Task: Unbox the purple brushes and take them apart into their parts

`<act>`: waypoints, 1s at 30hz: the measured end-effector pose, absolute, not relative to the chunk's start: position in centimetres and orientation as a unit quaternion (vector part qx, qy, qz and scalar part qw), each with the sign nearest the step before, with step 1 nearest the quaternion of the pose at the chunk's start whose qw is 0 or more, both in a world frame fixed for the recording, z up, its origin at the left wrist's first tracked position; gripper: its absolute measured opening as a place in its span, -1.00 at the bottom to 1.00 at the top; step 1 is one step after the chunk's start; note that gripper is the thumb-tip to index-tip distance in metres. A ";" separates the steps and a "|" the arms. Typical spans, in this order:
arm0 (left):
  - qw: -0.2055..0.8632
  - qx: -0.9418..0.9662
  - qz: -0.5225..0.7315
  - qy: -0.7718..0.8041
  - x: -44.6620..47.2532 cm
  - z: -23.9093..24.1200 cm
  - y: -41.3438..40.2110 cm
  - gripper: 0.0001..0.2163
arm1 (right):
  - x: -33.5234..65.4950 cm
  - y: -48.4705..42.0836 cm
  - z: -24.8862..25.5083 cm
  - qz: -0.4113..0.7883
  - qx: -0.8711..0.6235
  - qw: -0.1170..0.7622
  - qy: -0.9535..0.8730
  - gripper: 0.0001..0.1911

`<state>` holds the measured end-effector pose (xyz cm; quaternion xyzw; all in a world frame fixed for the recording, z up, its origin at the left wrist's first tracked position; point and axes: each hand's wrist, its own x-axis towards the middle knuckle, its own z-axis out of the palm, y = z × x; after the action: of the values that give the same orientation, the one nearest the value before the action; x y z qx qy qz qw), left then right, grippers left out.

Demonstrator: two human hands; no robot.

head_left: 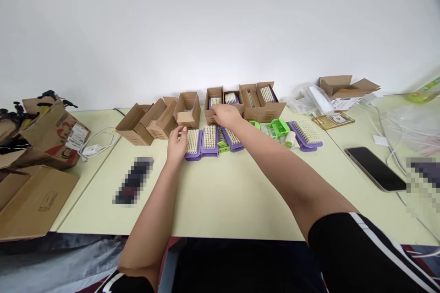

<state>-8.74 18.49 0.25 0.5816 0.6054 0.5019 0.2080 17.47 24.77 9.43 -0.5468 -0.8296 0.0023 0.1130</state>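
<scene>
Several purple scrub brushes with cream bristle tufts stand in a row on the table, bristles up. At the left end of the row, my left hand (177, 145) rests against the side of the leftmost brush (193, 142), its fingers slightly bent and apart. To its right lies a second purple brush (209, 139). My right hand (225, 115) reaches in front of a small cardboard box (214, 93), fingers bent downward and pressed together; what they hold, if anything, is hidden. Just below it are a clear-and-green item (224, 145) and another purple brush (233, 137), partly covered by my forearm.
Along the wall stand open cardboard boxes (187, 114), some holding brushes. Right of my forearm sit a green plastic holder (280, 127) and a purple brush (305, 135). A phone (376, 168) lies at right. Larger cartons (37, 201) and a white cable (103, 144) are at left.
</scene>
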 end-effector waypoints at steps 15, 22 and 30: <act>0.091 0.654 0.508 0.553 -7.3 2.8 16.0 -0.59 | 18.2 25.0 11.7 -0.056 -0.526 0.152 -0.835 -0.66; 0.108 0.711 0.507 0.475 -3.6 4.2 12.7 -0.68 | 18.8 24.5 13.6 -0.092 -0.539 0.211 -0.811 -0.62; 0.197 0.755 0.507 0.367 -1.1 3.8 10.9 -0.64 | 20.1 22.5 13.4 -0.123 -0.526 0.262 -0.800 -0.57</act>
<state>-1.13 10.92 3.82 0.7545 0.3673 0.5070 0.1967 20.10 22.50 13.36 -0.5260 -0.7997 -0.1234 0.2620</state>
